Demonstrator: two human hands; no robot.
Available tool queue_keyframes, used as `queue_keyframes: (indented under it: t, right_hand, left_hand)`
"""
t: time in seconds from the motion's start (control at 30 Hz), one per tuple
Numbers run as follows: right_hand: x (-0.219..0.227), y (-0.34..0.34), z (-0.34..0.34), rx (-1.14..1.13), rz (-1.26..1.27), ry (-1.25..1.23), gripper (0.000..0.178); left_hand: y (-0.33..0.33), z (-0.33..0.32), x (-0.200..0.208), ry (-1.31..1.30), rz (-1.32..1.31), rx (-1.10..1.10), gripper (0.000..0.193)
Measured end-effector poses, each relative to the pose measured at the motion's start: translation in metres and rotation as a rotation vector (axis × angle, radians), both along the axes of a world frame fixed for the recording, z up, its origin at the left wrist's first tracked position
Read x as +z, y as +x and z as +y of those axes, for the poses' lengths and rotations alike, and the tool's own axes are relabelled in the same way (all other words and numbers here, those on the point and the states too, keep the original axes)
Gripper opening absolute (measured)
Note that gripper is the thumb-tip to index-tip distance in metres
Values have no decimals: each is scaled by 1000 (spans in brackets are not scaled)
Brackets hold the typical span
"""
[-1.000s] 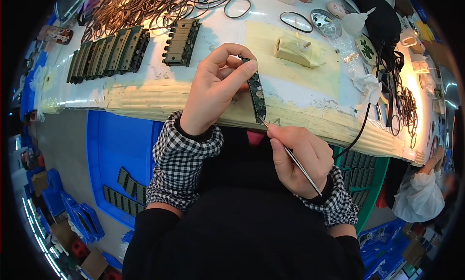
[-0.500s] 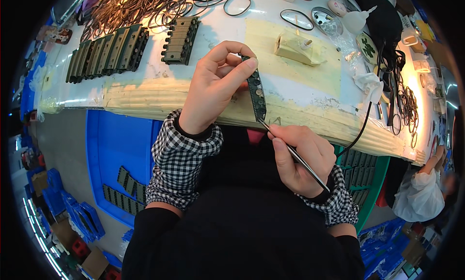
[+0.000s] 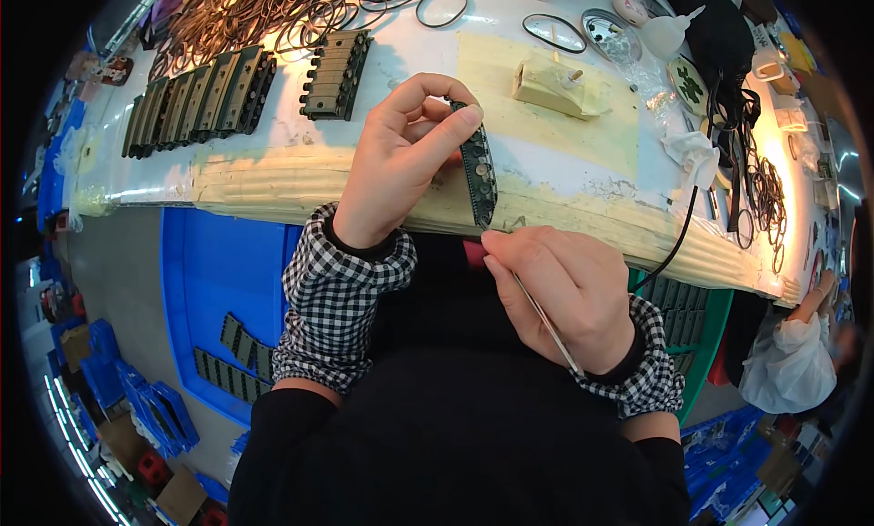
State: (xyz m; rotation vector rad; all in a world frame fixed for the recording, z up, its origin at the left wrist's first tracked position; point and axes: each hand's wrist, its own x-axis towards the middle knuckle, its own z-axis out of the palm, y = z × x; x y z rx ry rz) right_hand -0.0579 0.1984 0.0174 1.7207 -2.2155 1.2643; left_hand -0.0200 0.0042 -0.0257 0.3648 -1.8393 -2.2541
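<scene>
My left hand (image 3: pixel 405 157) is closed, pinching the upper end of a dark green, narrow strip-shaped part with small round wheels (image 3: pixel 480 166) between thumb and fingers. The part hangs tilted over the table's front edge. My right hand (image 3: pixel 564 294) is closed round a thin metal hand tool (image 3: pixel 546 321) with a slim shaft. Its tip meets the lower end of the wheeled part; the exact kind of tip is too small to tell.
Similar green wheeled parts stand in a row (image 3: pixel 200 98) and a block (image 3: pixel 335 75) on the table. Behind lies a heap of black rubber loops (image 3: pixel 273 16). A taped block (image 3: pixel 555 89) sits right of centre. Below are a blue tray (image 3: pixel 218 280) and a green crate (image 3: pixel 706 362) holding parts.
My right hand has turned and shifted slightly left, so the tool stands steeper. My left hand and the wheeled part have barely moved.
</scene>
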Motion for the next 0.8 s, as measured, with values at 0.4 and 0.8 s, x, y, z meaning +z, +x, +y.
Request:
queue_keyframes:
  t: [0.4, 0.8]
  right_hand:
    - [-24, -6, 22, 128, 60, -51, 28]
    - [-23, -13, 22, 161, 118, -32, 32]
  left_hand:
    - [0, 0, -2, -10, 15, -7, 15]
    - [0, 0, -4, -17, 30, -8, 15]
